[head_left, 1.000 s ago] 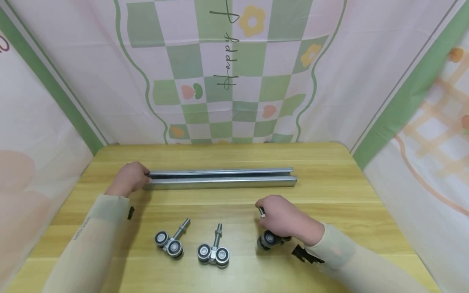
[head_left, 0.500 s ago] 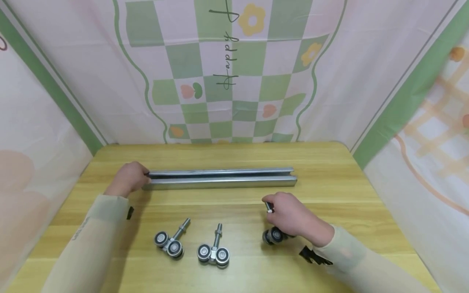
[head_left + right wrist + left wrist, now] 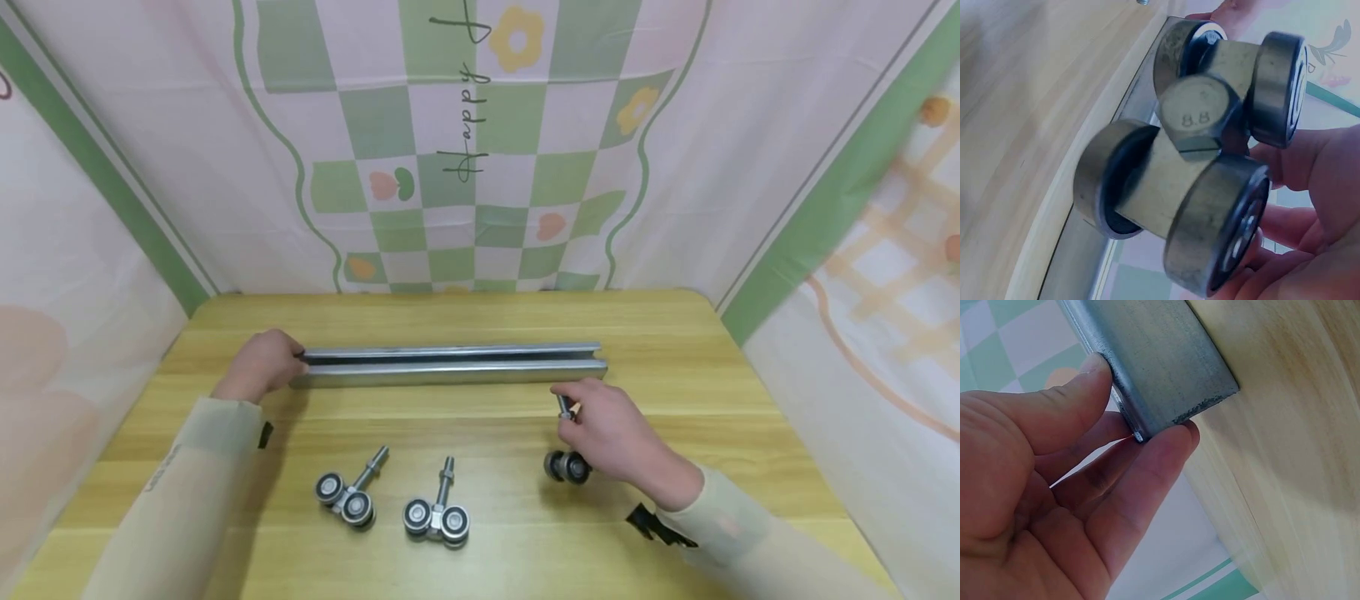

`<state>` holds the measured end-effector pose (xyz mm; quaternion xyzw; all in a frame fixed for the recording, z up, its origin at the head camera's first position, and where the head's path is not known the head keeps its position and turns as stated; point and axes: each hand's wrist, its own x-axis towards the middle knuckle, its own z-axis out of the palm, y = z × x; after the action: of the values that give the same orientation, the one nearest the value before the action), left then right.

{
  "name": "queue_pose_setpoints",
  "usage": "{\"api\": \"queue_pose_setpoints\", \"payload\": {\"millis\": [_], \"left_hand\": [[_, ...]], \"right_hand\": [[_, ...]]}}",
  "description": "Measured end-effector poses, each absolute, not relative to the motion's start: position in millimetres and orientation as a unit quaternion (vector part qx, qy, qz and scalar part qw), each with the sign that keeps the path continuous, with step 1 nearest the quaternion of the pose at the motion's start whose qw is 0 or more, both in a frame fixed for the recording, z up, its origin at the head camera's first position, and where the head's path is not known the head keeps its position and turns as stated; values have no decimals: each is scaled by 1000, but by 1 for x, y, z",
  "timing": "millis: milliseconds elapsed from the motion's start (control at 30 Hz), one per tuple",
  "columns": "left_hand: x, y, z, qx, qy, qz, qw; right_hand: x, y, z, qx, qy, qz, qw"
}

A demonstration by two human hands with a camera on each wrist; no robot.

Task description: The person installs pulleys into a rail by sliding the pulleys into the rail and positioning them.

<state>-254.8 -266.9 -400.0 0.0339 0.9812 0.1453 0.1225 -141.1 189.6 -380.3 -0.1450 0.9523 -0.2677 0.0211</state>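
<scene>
At the left end of a metal channel rail (image 3: 465, 375), my left hand (image 3: 261, 367) grips the rail. Its thumb presses the edge while the fingers touch the cut end of the steel (image 3: 1154, 356) in the left wrist view. My right hand (image 3: 618, 433) holds a four-wheeled roller trolley (image 3: 567, 467) by its bolt, just in front of the rail's right end. Up close in the right wrist view, the trolley's bolt head (image 3: 1194, 112) reads 8.8 and its wheels face the camera. The palm hides part of the bolt.
Two more roller trolleys lie on the wooden table (image 3: 262, 550), one at left (image 3: 359, 506) and one near the middle (image 3: 437, 521), bolts pointing away. A patterned curtain (image 3: 450, 125) stands behind the table, with cloth on both sides.
My right hand has moved right and away from me with the trolley, closer to the rail's right end. The left hand and the rail stay in place.
</scene>
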Motion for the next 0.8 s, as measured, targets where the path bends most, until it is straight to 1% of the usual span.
{"api": "queue_pose_setpoints", "payload": {"millis": [433, 800], "left_hand": [[-252, -266, -397, 33, 980, 150, 125], [-253, -265, -398, 22, 979, 152, 131]], "right_hand": [[-136, 201, -378, -131, 951, -278, -25], [-134, 201, -383, -126, 946, -294, -45]]}}
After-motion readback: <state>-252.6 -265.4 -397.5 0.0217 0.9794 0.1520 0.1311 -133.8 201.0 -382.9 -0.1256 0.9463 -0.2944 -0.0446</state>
